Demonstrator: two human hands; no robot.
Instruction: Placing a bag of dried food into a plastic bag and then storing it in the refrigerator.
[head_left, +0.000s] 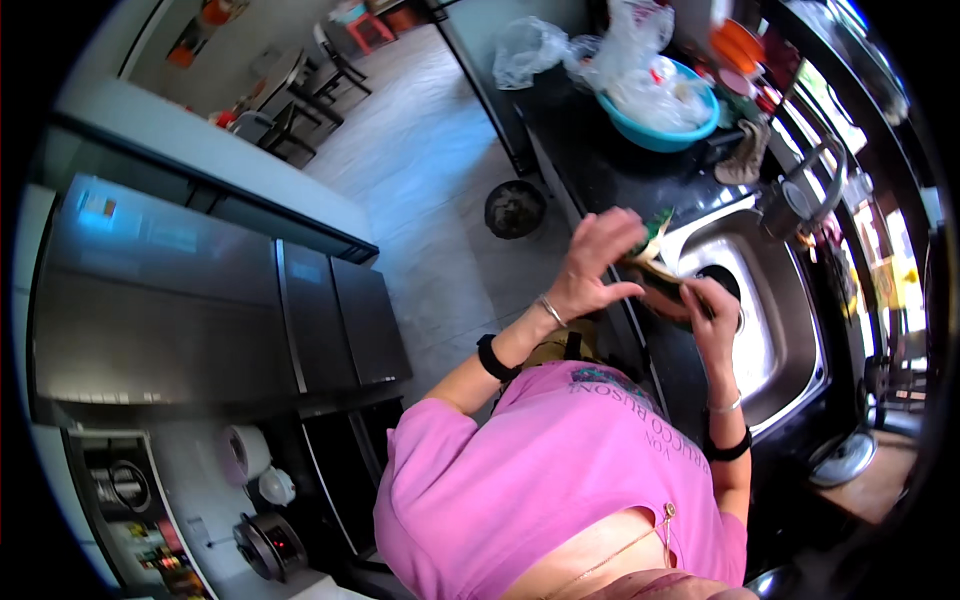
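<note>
My right hand (712, 304) grips the near edge of a dark, curved, bowl-like object with a pale rim (660, 289), over the counter beside the sink. Across from it, my left hand (596, 266) is spread, its thumb apart from the slightly blurred fingers. Behind those fingers shows a green and whitish item (654, 234), at the far end of the dark object; its kind is unclear, and whether my left hand touches it is hidden. The stainless steel sink (784, 322) lies just right of my right hand, with a dark round drain area partly behind my fingers.
A blue plastic basin (660, 139) holding clear plastic bags (652, 97) stands on the black counter (581, 142) beyond my hands. A tap (821, 176) rises behind the sink. On the floor is a dark round pan-like container (515, 210). A pot lid (844, 457) lies at right.
</note>
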